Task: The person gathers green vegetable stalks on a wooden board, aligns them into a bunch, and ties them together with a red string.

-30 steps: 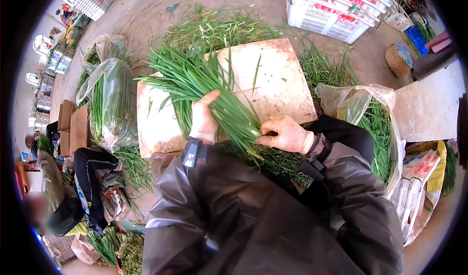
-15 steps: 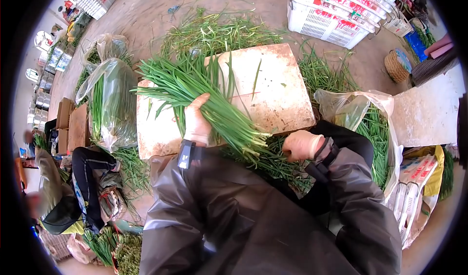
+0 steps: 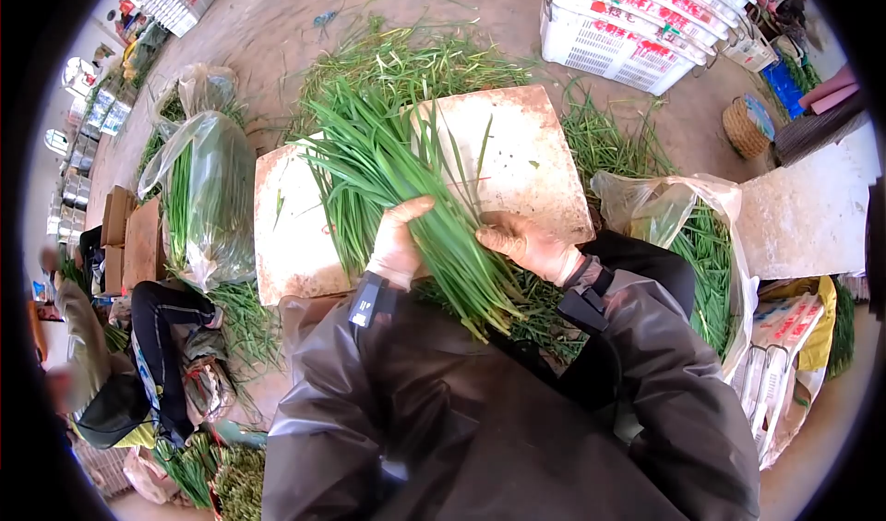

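Note:
My left hand (image 3: 399,242), in a pale glove, is wrapped round a bundle of long green leafy stalks (image 3: 452,253). The leafy ends fan out to the upper left over a stained pale board (image 3: 512,143), and the cut ends point down toward my lap. On the bundle's right side is my right hand (image 3: 531,246), also gloved, its fingers closed at the stalks' edge. More green stalks lie on the board beneath the bundle's leafy end.
Loose stalks (image 3: 415,64) litter the floor behind the board. Plastic bags of greens stand left (image 3: 217,198) and right (image 3: 706,263). White crates (image 3: 618,46) are stacked at the back right. A person (image 3: 166,327) sits at the left, near a cardboard box (image 3: 143,244).
The right hand has come back from below the cut ends to the bundle's right side. The bundle has turned steeper, its leafy end swinging right and its cut ends lower.

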`<state>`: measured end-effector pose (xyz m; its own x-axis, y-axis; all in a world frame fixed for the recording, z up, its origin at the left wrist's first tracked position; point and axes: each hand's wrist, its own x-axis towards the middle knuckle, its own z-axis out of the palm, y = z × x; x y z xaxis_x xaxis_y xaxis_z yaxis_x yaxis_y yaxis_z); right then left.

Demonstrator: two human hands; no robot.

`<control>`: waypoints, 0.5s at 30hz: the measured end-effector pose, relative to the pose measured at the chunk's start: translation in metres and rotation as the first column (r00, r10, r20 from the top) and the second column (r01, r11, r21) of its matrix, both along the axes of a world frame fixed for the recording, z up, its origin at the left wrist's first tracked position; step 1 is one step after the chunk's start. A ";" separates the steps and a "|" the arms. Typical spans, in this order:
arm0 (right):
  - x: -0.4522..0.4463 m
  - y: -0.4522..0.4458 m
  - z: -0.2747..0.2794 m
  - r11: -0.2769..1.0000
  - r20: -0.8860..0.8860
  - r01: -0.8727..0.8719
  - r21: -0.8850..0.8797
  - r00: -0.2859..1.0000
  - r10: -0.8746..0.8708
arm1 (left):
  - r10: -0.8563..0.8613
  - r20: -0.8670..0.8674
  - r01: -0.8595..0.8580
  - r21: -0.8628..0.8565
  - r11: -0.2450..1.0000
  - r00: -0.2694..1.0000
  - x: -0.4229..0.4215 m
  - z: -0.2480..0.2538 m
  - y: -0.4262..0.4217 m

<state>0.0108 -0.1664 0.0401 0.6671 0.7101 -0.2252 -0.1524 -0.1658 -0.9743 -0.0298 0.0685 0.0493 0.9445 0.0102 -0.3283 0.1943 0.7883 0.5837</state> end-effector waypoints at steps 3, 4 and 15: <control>-0.003 0.014 0.001 0.999 0.331 0.005 -0.039 0.943 0.008 | -0.035 -0.091 0.028 -0.068 0.997 0.995 0.002 -0.006 -0.005; -0.004 0.014 0.001 0.996 0.359 -0.006 -0.086 0.933 0.036 | -0.021 -0.121 0.011 -0.083 0.997 0.992 0.001 -0.005 -0.006; -0.001 0.017 0.000 0.975 0.478 -0.050 -0.218 0.865 0.151 | -0.104 0.065 0.108 -0.068 0.992 0.992 0.002 0.005 -0.003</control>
